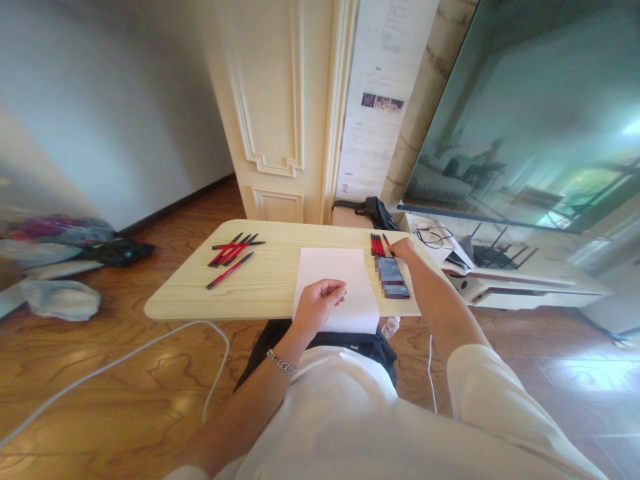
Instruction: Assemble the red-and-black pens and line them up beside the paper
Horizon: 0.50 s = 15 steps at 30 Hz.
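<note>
Slim red pens with black ends lie on the table: a crossed heap to my left — one stray pen slanting just below it — and, rightward, a neat row with a tilted pen beside it.

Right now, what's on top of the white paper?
Only the left hand shows over the white paper; whether it touches is unclear. The patch beneath is hidden.

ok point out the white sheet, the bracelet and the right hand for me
White sheet (361, 295): head view, on bare paper beside the left hand (323, 300).
Bracelet (282, 362): head view, on the middle of its chain.
Right hand (403, 249): head view, on its back.
</note>
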Motion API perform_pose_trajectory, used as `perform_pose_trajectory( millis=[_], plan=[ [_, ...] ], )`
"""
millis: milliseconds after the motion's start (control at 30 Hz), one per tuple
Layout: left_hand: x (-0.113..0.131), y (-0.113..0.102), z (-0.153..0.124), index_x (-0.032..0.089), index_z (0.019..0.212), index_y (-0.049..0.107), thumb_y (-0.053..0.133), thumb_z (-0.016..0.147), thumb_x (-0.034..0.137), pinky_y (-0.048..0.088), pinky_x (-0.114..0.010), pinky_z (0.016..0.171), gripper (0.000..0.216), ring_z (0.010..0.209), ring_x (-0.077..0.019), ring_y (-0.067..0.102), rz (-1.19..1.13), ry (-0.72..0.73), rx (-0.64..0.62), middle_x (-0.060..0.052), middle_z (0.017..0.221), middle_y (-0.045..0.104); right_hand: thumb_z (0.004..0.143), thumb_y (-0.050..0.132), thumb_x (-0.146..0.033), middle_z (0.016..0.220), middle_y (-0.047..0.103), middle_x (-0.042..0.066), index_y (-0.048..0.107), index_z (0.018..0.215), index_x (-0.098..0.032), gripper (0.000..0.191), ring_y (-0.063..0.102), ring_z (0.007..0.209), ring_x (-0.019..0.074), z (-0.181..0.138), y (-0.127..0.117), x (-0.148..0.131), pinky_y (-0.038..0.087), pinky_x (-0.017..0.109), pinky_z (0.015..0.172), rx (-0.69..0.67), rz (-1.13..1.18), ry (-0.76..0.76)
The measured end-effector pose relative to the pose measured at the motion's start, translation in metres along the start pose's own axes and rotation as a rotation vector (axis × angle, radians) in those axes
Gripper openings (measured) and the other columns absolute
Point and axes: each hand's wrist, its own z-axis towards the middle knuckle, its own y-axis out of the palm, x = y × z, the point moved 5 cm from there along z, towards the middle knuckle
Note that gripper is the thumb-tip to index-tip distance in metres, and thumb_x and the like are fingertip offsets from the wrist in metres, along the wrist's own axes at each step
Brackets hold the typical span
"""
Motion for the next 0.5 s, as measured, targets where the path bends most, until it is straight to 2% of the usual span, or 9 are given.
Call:
perform_pose_trajectory(
  millis=[167,500],
  plan=[
    [-0.004,0.0,0.0,0.014,0.094,0.07,0.072,0.073,0.037,0.05,-0.025,0.066,0.031,0.07,-0.0144,0.064,0.008,-0.002,-0.011,-0.006,0.078,0.071,0.083,0.059,-0.041,0.096,0.073,0.009,0.076,0.099,-0.019,0.032,0.066,0.091,0.0222,-0.002,0.011,0.004,0.045,0.025,0.072,0.009,0.129,0.002],
    [-0.005,-0.001,0.0,0.014,0.095,0.069,0.072,0.073,0.037,0.05,-0.025,0.066,0.032,0.069,-0.0142,0.064,0.03,0.004,-0.019,-0.006,0.077,0.07,0.083,0.06,-0.045,0.093,0.074,0.006,0.075,0.102,-0.021,0.035,0.066,0.089,0.0198,-0.016,0.013,-0.003,0.044,0.022,0.07,0.042,0.236,-0.015]
  ],
)
